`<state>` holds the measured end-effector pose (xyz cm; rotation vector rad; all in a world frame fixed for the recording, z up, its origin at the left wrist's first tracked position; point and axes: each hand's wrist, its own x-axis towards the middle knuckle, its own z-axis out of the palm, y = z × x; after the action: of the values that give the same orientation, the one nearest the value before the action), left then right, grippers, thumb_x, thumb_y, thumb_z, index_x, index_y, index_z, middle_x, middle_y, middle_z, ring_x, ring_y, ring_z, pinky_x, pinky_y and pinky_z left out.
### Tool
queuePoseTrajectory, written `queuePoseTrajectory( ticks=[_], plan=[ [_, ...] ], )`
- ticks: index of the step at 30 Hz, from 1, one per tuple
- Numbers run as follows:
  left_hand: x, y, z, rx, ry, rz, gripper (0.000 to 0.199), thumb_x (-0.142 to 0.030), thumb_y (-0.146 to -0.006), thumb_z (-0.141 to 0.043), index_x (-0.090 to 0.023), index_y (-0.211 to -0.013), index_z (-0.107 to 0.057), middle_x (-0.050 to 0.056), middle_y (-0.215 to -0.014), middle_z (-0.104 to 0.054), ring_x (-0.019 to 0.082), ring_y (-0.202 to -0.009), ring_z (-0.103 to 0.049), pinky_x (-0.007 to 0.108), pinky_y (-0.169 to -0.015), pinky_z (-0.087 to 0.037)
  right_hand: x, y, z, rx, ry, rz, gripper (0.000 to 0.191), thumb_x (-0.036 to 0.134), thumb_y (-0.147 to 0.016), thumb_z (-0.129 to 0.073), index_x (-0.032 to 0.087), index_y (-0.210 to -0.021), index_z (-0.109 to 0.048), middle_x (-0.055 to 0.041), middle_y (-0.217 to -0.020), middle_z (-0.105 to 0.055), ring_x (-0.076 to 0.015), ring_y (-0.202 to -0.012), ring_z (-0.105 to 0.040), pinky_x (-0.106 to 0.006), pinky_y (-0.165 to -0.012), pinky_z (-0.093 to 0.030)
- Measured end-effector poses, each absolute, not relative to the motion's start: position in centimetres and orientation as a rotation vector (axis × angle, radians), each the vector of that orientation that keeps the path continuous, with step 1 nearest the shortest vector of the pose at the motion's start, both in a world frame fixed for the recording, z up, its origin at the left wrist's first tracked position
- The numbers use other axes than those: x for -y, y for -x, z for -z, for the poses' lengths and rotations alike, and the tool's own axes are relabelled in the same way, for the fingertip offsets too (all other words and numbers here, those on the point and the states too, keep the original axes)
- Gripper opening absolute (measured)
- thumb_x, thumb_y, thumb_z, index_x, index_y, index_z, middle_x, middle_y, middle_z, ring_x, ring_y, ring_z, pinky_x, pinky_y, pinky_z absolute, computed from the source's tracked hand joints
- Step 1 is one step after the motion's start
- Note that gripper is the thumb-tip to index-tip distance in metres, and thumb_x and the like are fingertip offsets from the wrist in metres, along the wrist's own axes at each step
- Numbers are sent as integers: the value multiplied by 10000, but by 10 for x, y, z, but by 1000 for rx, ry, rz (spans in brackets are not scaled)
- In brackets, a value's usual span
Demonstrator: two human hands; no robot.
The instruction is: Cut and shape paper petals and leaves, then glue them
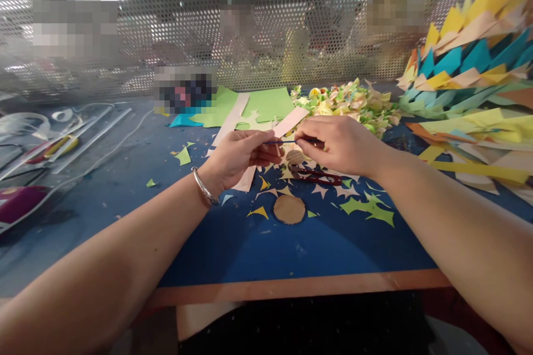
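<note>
Over the middle of the table, my two hands meet at a thin dark blue stick. My right hand is closed in a pinch on the stick's right part. At its other end, my left hand, with a silver bangle at the wrist, pinches a pale pink paper strip between thumb and fingers, touching the stick's tip. Below them lie a round brown cardboard disc, a dark red-handled tool partly hidden by my right hand, and pale and green star-shaped paper scraps.
Green paper sheets lie at the back beside a heap of small folded paper pieces. Coloured pointed paper stacks rise at right. Clear plastic packs and a white cable occupy the left. A perforated metal screen stands behind.
</note>
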<state>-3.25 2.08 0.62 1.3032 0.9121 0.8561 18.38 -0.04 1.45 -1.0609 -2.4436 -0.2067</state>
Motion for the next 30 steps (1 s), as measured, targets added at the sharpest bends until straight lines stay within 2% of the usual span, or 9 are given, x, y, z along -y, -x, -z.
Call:
queuePoseTrajectory(
  ticks=[11,19,30],
  plan=[
    [-20,34,-5,-945,-1315,-822,215,-304,-840,-688,-160,-695,-754,82,-683,-746,163,-638,-701,269,-631,-561,2,-183,-16,2465,1040,211,231,262,-954,-435,173,-772,-545,-18,-700,-524,-135,-652,-465,-281,-623,-333],
    [-20,34,-7,-919,-1346,-788,192,-230,-815,-691,-155,-644,-737,77,-708,-751,136,-620,-685,238,-616,-551,1,-183,-16,2481,1036,224,215,244,-946,-444,171,-773,-549,-20,-706,-529,-132,-649,-461,-279,-620,-330],
    [-20,37,-7,-967,-1815,-714,226,-239,-877,-627,-186,-685,-736,66,-729,-766,147,-684,-722,241,-680,-578,0,-184,-14,2510,1051,220,178,224,-917,-459,164,-792,-571,-33,-739,-557,-140,-665,-467,-283,-632,-338]
  ],
)
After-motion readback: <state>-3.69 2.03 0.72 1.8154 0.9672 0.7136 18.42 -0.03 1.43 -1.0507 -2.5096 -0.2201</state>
